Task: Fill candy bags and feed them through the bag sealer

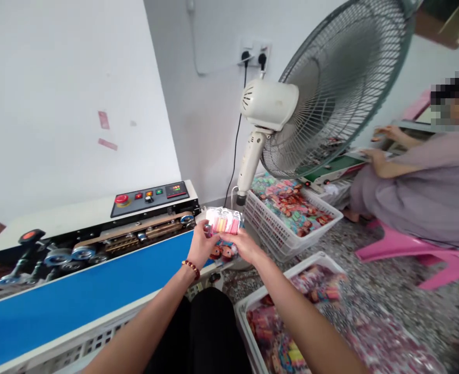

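Note:
Both my hands hold a clear plastic packet (225, 222) with pink, yellow and red sticks and small doll-like figures showing through it. My left hand (203, 244), with a beaded bracelet at the wrist, grips the packet's left side. At its lower right edge, my right hand (243, 243) pinches it with the thumb near the left one. The packet is over the right end of the blue conveyor belt (136, 275), beside the sealing machine (151, 205). Glare washes out the packet's top.
A large fan (270, 104) stands ahead. White crates (248, 215) of colourful packets sit on the floor at right, one (242, 317) beside my legs. Another person (428, 161) sits at a green belt (333, 167), near a pink stool (393, 249).

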### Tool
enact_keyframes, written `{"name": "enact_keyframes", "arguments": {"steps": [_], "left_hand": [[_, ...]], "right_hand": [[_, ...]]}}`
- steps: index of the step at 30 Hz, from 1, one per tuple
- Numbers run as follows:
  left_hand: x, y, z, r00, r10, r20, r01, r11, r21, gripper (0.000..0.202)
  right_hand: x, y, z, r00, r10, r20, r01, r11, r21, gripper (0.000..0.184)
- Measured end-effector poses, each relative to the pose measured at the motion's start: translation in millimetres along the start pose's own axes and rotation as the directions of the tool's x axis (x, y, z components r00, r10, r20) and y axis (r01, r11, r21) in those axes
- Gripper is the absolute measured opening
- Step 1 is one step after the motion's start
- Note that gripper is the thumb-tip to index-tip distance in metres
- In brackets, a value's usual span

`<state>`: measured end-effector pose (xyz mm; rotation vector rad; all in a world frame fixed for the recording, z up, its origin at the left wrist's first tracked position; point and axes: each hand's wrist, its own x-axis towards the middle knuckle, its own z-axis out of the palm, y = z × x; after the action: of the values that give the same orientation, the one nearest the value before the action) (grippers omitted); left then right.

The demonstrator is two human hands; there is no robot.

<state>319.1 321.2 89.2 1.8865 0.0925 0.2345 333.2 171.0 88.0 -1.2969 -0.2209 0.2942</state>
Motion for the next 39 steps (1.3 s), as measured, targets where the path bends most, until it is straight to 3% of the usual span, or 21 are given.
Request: {"name": "enact_keyframes", "arguments": {"steps": [2,8,17,22,31,35,39], "left_hand": [[7.1,-5.1,-3.5,0.995,-0.075,-0.061,0.076,0.997,0.018,0.052],[21.3,-14.2,-19.8,0.979,-0.184,0.087,0.191,0.979,-0.071,0.04],[32.4,-19.4,-24.8,0.955,-0.289,0.065,0.294,0.952,-0.081,0.023],[31.4,-21.3,-21.2,0.964,-0.258,0.067,0.26,0.965,-0.021,0.022],[41.8,-24.6,-28.9,0.918,-0.396,0.01,0.385,0.899,0.21,0.019],[46.1,-28.9,-41.4,0.914,-0.404,-0.022,0.393,0.873,0.291,0.021],[46.7,-35.0,-66.0,0.904,-0.424,-0.056,0.416,0.84,0.348,0.023]], "right_hand": [[11.1,-1.3,-0.7,0.999,0.014,-0.039,-0.016,0.999,-0.035,0.038],[32.2,3.5,-6.5,0.995,0.061,-0.085,-0.072,0.988,-0.135,0.045],[40.4,13.9,-8.3,0.992,0.107,-0.062,-0.113,0.987,-0.111,0.044],[41.4,14.4,-8.3,0.989,0.109,-0.098,-0.12,0.986,-0.117,0.046],[42.1,8.8,-8.4,0.965,0.199,-0.17,-0.219,0.969,-0.113,0.036],[44.8,12.5,-8.1,0.947,0.198,-0.252,-0.242,0.958,-0.154,0.034],[45.1,13.5,-6.0,0.946,0.184,-0.266,-0.233,0.958,-0.167,0.033]]}}
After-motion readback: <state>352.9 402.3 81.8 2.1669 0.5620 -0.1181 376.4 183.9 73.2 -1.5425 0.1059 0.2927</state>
